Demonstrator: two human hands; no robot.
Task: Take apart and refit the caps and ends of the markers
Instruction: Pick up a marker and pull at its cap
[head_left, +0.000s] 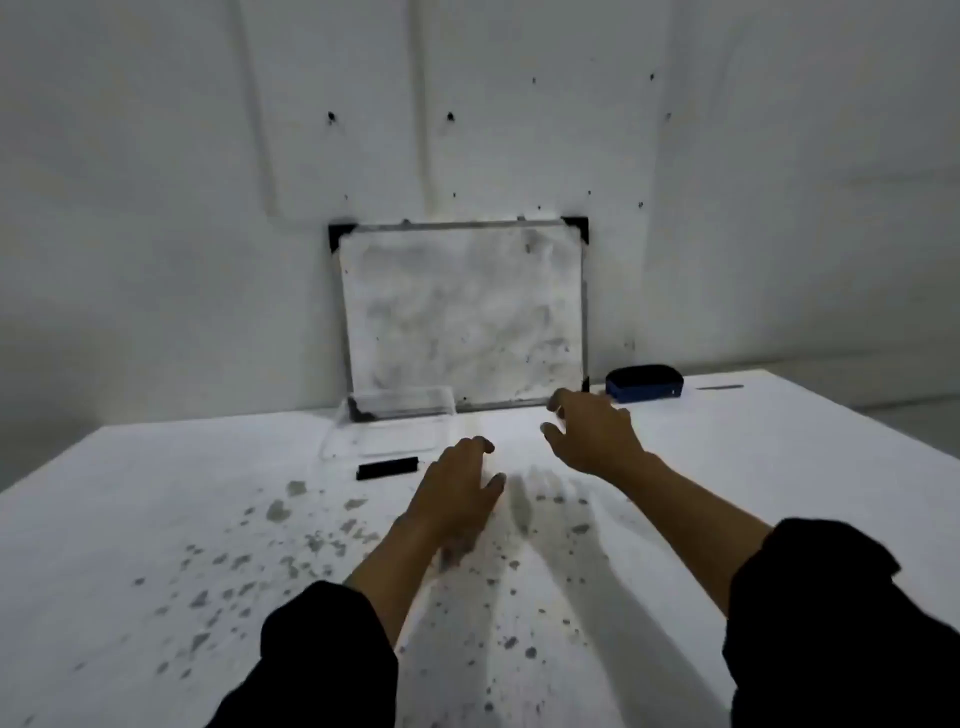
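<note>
A short black marker (387, 467) lies flat on the white table (156, 519), just in front of a clear plastic tray (389, 431). My left hand (457, 488) hovers over the table a little right of the marker, fingers loosely apart and holding nothing. My right hand (592, 436) is stretched further forward, fingers spread and curled, with nothing in it, near the lower right corner of a small whiteboard (462, 312). A thin dark pen-like object (719, 387) lies at the far right of the table.
The smudged whiteboard leans upright against the wall at the table's far edge. A blue and black eraser (644, 383) sits to its right. Grey ink stains dot the tabletop in front of me. Dark sleeves cover both forearms.
</note>
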